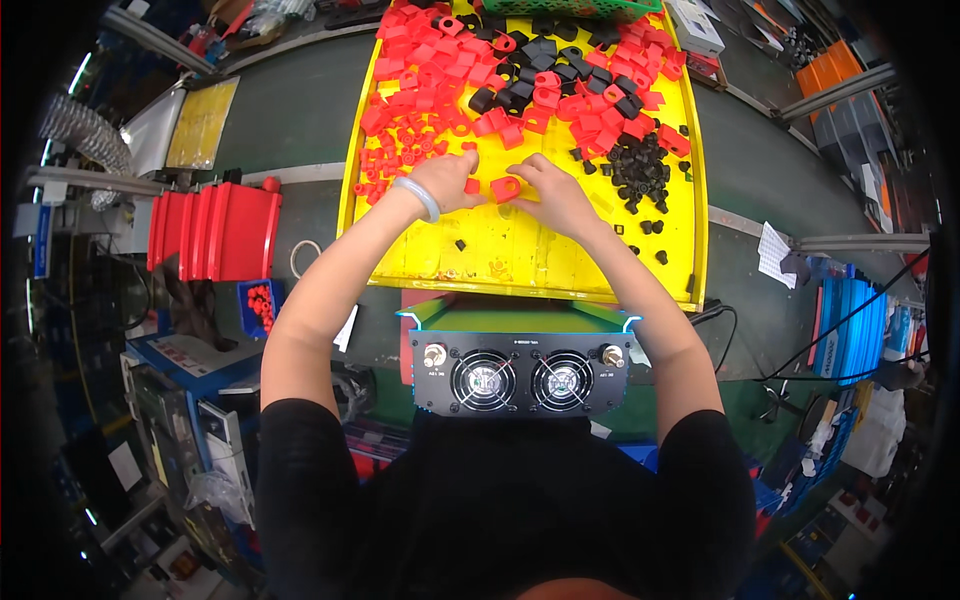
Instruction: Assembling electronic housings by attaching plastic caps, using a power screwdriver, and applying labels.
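Note:
Both hands are over the yellow tray (pixel 430 265). A red plastic cap with a round hole (pixel 505 189) is pinched between the thumb and fingers of my right hand (pixel 560 200). My left hand (pixel 445 180), with a pale band at its wrist, closes on a small red plastic piece (pixel 472 186) just left of the cap; its exact shape is partly hidden by the fingers. Beyond the hands lies a heap of red caps (pixel 430 50) mixed with black caps (pixel 540 60). Small red pieces (pixel 400 155) are scattered left of my left hand, small black pieces (pixel 637 170) to the right.
A green basket (pixel 590 8) stands at the tray's far edge. Between my forearms sits a black housing with two fans (pixel 525 345). Red bins (pixel 225 232) and a blue bin of red pieces (pixel 260 308) are at the left, blue bins (pixel 850 325) at the right.

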The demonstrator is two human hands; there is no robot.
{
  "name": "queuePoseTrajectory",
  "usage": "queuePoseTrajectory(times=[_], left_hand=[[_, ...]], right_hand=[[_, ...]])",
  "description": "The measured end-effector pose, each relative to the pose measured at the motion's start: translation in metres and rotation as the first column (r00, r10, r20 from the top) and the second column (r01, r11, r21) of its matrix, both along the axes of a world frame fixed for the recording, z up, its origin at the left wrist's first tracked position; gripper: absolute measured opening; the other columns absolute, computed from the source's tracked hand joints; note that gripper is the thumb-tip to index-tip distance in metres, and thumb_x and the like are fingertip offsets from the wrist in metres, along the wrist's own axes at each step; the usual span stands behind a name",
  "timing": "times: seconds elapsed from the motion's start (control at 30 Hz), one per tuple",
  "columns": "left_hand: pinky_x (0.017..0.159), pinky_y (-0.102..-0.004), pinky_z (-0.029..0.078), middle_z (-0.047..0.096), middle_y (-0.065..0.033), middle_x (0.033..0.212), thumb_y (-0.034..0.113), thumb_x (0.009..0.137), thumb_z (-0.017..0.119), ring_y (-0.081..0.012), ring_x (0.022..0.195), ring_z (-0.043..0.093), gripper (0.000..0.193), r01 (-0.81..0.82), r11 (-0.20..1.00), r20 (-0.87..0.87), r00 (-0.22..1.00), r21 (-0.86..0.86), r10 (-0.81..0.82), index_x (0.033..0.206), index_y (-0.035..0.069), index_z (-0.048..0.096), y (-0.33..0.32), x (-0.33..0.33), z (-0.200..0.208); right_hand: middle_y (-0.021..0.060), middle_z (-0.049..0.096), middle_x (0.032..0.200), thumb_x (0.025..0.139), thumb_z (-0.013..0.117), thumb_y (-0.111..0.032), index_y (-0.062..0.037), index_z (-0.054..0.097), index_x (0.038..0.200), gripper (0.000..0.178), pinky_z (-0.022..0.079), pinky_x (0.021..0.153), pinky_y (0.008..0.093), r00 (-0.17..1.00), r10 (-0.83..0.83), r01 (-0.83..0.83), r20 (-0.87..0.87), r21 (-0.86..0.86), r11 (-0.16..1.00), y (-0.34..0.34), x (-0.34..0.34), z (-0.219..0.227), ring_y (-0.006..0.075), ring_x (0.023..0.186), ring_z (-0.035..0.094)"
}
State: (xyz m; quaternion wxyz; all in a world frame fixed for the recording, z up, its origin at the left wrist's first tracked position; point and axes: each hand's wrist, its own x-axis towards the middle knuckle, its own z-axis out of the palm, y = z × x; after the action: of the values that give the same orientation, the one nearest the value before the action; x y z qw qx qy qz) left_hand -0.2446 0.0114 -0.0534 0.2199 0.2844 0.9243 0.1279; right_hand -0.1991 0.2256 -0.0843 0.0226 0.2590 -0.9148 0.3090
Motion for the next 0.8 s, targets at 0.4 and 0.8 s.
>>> queuePoseTrajectory(times=[0.4,0.8], left_hand=[[0.079,-0.0385,0.048,0.059,-0.0167,0.096,0.019,0.076,0.064,-0.0318,0.091,0.058,0.037,0.127,0.991,-0.222,0.968,0.032,-0.117,0.109,0.002,0.057,0.006,0.014,-0.012],[0.082,-0.0368,0.047,0.061,-0.0166,0.098,0.019,0.079,0.063,-0.0296,0.094,0.059,0.031,-0.089,0.929,-0.38,0.896,0.359,0.232,0.105,0.003,0.06,-0.027,0.022,-0.01]], right_hand=[[0.0086,0.056,0.096,0.072,0.069,-0.013,-0.007,0.057,0.106,0.037,0.047,0.077,0.0339,0.999,0.007,-0.003,0.038,-0.104,0.995,-0.006,0.002,-0.014,0.0275,0.088,0.057],[0.0103,0.056,0.098,0.075,0.068,-0.02,-0.0053,0.056,0.105,0.035,0.049,0.073,0.0349,0.988,-0.104,0.122,0.113,-0.174,0.977,-0.005,0.012,0.003,0.0254,0.084,0.061]])
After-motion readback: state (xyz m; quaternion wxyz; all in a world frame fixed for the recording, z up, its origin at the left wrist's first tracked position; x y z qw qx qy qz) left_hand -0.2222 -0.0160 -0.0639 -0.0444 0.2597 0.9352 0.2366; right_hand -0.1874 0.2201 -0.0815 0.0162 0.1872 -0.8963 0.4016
